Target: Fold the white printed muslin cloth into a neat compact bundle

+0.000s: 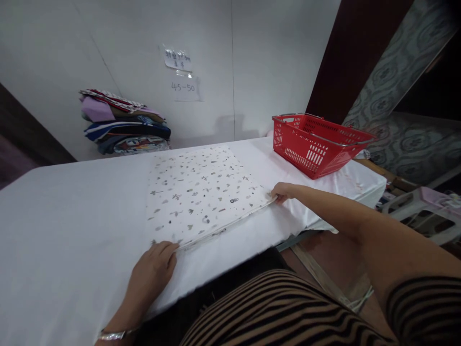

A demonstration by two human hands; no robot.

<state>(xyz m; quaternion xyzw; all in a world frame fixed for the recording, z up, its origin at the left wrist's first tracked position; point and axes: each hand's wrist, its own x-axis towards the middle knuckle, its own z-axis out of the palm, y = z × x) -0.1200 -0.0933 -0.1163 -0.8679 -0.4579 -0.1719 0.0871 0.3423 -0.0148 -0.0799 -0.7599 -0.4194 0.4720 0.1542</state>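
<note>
A white cloth [201, 192] printed with small dark motifs lies flat on the white-covered table. Its near edge is lifted slightly and runs as a straight fold between my hands. At the near left corner my left hand [154, 266] pinches that edge, fingers closed with the thumb underneath. My right hand [283, 191] grips the near right corner, its fingers wrapped over the fabric. Parts of the fingertips on both hands are hidden by the cloth.
A red plastic basket [317, 144] with metal handles stands at the back right of the table [72, 226]. Folded fabrics [124, 122] are piled at the back left against the wall. Paper signs [185, 87] hang above. A pale plastic stool [425, 206] is off to the right.
</note>
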